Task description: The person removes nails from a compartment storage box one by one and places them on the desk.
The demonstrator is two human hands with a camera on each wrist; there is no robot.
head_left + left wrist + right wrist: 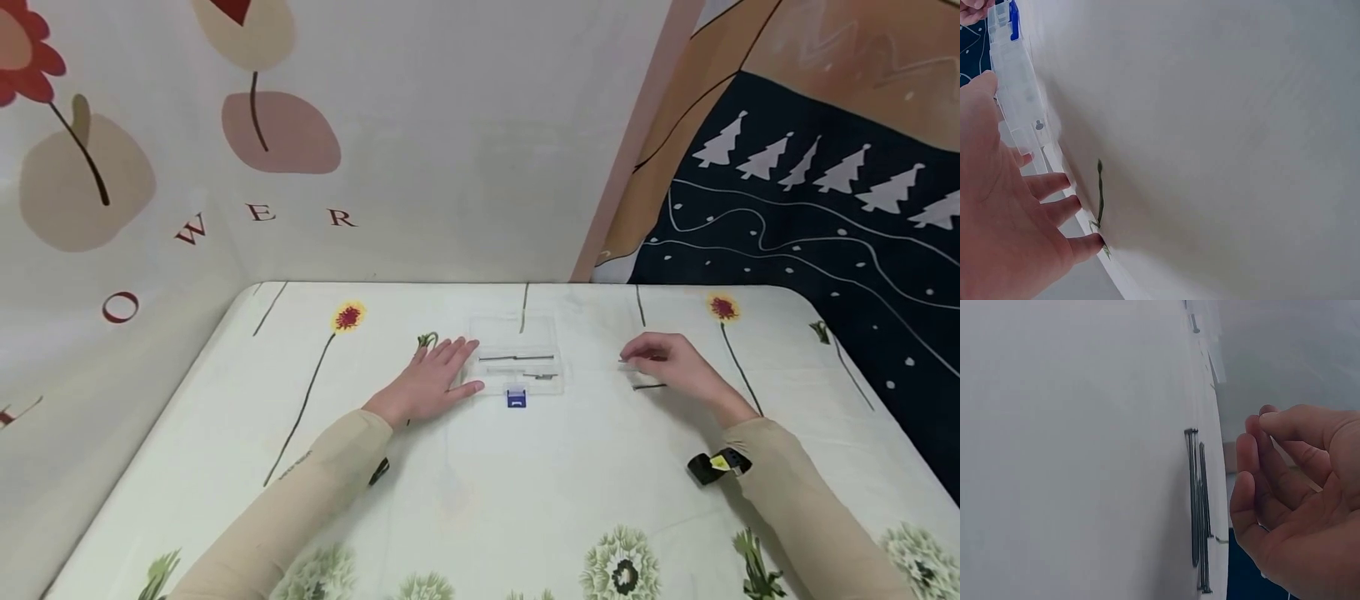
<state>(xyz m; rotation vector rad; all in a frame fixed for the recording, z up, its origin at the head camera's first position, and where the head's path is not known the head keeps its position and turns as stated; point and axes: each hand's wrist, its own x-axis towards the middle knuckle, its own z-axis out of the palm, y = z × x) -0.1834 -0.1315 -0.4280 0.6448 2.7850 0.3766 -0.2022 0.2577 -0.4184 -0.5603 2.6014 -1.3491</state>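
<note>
My left hand (427,387) lies flat with its fingers spread, its thumb and fingertips at the left edge of a clear plastic box (558,385). The box stands open and has a blue latch (516,399) at its front; dark nails (517,358) lie inside in rows. To the right of the box, my right hand (671,362) hovers over several loose nails (1194,500) on the table. Its fingers are loosely bent and the thumb tip meets the index finger. No nail shows between them in the right wrist view; the head view partly hides the nails under that hand.
A white flower-printed cloth (480,500) covers the table. Behind rises a pale printed curtain (450,150), and a dark cloth with white trees (787,200) hangs at the right. A black band (708,468) is on my right wrist.
</note>
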